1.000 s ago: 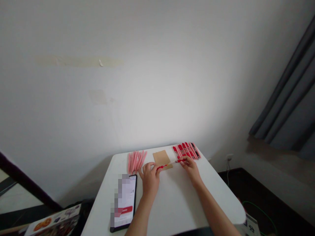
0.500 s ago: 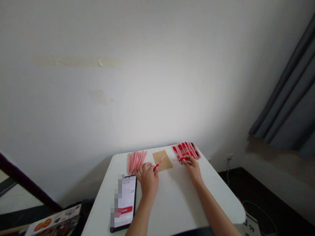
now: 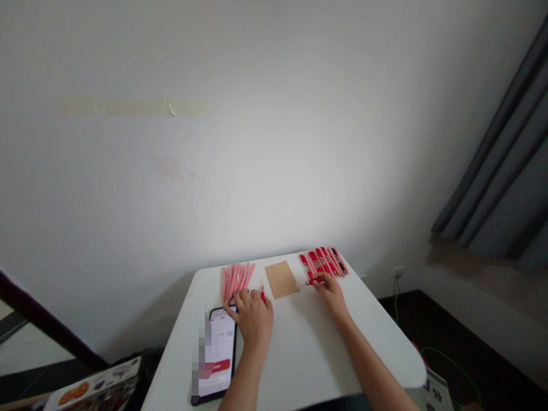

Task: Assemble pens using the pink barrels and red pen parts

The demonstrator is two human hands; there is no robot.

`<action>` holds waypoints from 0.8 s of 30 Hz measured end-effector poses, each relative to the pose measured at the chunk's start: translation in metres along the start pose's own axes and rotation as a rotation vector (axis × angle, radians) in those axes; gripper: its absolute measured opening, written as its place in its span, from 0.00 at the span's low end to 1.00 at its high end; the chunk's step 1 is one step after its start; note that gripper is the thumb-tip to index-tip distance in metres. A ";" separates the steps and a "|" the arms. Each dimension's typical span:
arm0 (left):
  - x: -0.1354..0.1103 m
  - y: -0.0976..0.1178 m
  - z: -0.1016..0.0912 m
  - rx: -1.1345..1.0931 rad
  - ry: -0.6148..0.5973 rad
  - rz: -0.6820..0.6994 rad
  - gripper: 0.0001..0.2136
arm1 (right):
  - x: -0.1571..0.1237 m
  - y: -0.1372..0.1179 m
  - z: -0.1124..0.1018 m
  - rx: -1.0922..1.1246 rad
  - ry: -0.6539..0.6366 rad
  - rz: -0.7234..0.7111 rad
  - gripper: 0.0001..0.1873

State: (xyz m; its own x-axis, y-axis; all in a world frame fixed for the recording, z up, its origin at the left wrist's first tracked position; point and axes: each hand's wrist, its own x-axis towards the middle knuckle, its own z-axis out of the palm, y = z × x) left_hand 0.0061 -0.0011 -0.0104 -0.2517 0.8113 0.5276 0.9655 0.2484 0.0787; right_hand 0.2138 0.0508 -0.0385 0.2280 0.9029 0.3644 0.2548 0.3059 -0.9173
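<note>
My left hand (image 3: pixel 253 317) is closed with a small red pen part (image 3: pixel 262 294) between its fingers, a thin pale tip pointing up and away. Its fingertips are at the near end of a bundle of slim pink pen barrels (image 3: pixel 236 281), just above the phone. My right hand (image 3: pixel 331 294) pinches a red pen piece (image 3: pixel 314 281) with a thin clear-looking end sticking out to the left. Behind that hand lies a row of red, pink and black pens (image 3: pixel 324 261). Between both hands lies a flat brown paper piece (image 3: pixel 280 277).
A phone (image 3: pixel 222 342) with a lit timer screen lies at the left of the white table (image 3: pixel 299 354). The wall (image 3: pixel 274 142) stands right behind the table. Printed boxes (image 3: pixel 94 385) are low at the left, and a grey curtain (image 3: pixel 496 188) hangs at the right.
My left hand has moved slightly left and nearer to me, and its red pen part now points more upright, off the brown paper. My right hand's red piece has shifted slightly down.
</note>
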 end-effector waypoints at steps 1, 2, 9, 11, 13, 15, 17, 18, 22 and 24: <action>0.000 0.000 0.000 0.006 0.001 -0.002 0.14 | 0.000 0.000 0.000 -0.017 -0.001 -0.009 0.14; 0.000 0.000 0.000 0.012 0.003 -0.005 0.14 | 0.000 0.001 0.000 -0.039 -0.004 -0.020 0.14; 0.000 0.001 0.002 0.010 0.005 -0.012 0.14 | -0.003 -0.002 0.000 -0.162 -0.040 -0.072 0.11; 0.000 0.000 0.002 -0.003 -0.001 -0.014 0.15 | -0.004 -0.004 0.000 -0.174 -0.037 -0.070 0.11; 0.001 0.000 0.002 -0.021 -0.004 -0.018 0.15 | -0.004 -0.006 0.000 -0.180 -0.034 -0.066 0.11; 0.002 0.000 0.000 -0.061 -0.008 -0.012 0.14 | -0.005 -0.008 0.000 -0.187 -0.038 -0.059 0.10; 0.003 0.001 -0.001 -0.142 -0.016 0.025 0.12 | -0.005 -0.008 0.000 -0.190 -0.051 -0.064 0.10; 0.004 0.001 -0.002 -0.195 -0.024 0.055 0.11 | -0.006 -0.008 0.000 -0.187 -0.060 -0.073 0.09; 0.004 0.004 -0.001 -0.382 -0.081 0.154 0.06 | -0.009 -0.009 0.001 -0.161 -0.107 -0.106 0.07; 0.002 0.006 0.001 -0.433 -0.122 0.165 0.05 | -0.011 -0.011 0.001 -0.157 -0.134 -0.118 0.06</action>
State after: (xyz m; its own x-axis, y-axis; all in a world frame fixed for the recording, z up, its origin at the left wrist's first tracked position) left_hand 0.0111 0.0029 -0.0095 -0.0742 0.8841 0.4614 0.9259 -0.1109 0.3612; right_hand 0.2073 0.0381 -0.0323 0.0644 0.8989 0.4335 0.4173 0.3703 -0.8299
